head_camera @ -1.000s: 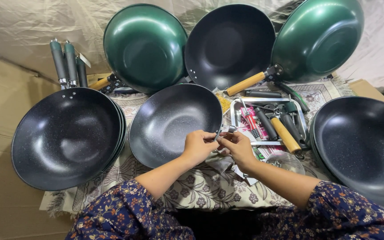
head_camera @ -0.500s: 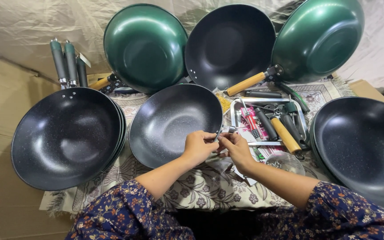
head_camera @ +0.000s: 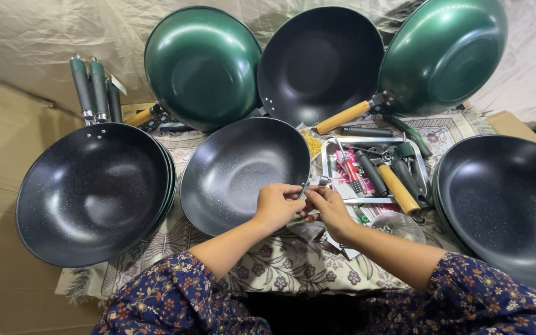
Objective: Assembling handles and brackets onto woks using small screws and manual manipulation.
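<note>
wok between stack, tray

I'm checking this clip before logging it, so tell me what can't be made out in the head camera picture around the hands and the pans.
- Small metal part pinched between the left hand and right hand: too small, and fingers cover most of it.
- Right-hand stack of black pans: cut off by the right and bottom edges.
- Tools in the metal tray: overlapping, so some can't be identified.
- Rim of the centre black pan by the hands: hidden behind them.
</note>
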